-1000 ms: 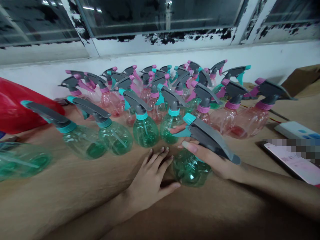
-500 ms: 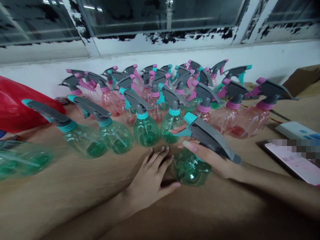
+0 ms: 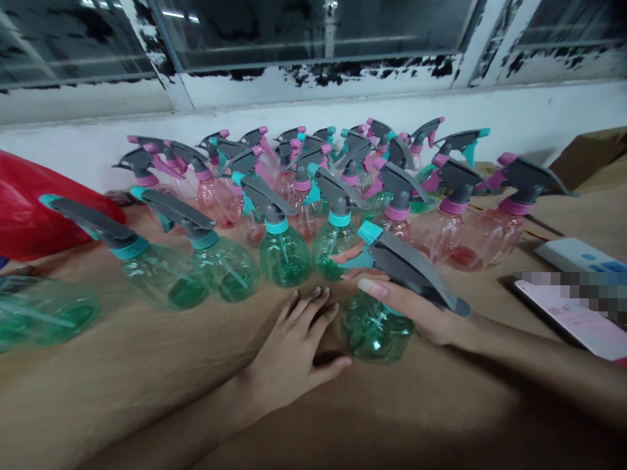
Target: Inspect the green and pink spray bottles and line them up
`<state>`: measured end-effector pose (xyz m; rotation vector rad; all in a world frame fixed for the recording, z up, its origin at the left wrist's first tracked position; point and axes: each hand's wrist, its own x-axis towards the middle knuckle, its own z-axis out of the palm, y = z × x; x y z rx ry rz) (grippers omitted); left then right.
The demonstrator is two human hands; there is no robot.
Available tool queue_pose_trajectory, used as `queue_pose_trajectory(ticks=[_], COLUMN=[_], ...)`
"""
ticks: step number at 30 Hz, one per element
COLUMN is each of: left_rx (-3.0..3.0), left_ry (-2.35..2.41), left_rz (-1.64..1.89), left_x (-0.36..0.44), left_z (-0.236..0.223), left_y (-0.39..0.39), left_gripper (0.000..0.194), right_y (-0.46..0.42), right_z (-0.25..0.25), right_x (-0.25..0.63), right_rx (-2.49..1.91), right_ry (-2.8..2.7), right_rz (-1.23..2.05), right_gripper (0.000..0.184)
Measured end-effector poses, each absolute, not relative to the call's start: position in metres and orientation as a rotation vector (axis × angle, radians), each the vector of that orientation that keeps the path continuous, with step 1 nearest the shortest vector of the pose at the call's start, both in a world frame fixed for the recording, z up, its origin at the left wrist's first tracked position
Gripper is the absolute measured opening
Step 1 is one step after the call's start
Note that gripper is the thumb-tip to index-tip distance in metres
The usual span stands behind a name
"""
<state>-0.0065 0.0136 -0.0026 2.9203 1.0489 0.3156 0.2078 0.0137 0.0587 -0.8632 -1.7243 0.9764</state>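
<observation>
My right hand [image 3: 416,307] is wrapped round the neck of a green spray bottle [image 3: 376,333] with a grey and turquoise trigger head. The bottle stands on the wooden table [image 3: 186,385], its nozzle pointing up and left. To its left my left hand [image 3: 298,346] lies flat on the table, palm down with the fingers apart, holding nothing. Just beyond my hands stand more green spray bottles, among them one in the middle [image 3: 285,256] and one to its right [image 3: 333,245], partly hidden by my right fingers.
Pink spray bottles [image 3: 490,235] and others crowd the back by the wall. On the left are a red bag [image 3: 44,209] and a clear green bottle [image 3: 49,313]. A phone [image 3: 568,313], a white device [image 3: 582,258] and a cardboard box [image 3: 588,156] lie on the right.
The whole view has shifted very slightly. Both hands and the bottles keep their places, and my right hand still grips the same spray bottle.
</observation>
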Motion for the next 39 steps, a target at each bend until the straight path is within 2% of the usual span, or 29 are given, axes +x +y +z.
queue_pose_trajectory(ticks=[9, 15, 39], left_rx=[2.918, 2.922, 2.917], left_ry=[1.048, 1.058, 1.065], left_rz=[0.308, 0.307, 0.297], left_x=[-0.007, -0.005, -0.006], left_z=[-0.001, -0.001, -0.002], left_y=[0.012, 0.013, 0.014], left_gripper=[0.066, 0.066, 0.066], right_y=[0.009, 0.011, 0.013], right_z=[0.07, 0.063, 0.062], right_x=[0.202, 0.203, 0.201], right_rx=[-0.905, -0.896, -0.87], right_ry=[-1.68, -1.609, -1.565], right_rz=[0.917, 1.029, 0.989], right_gripper=[0.031, 0.032, 0.028])
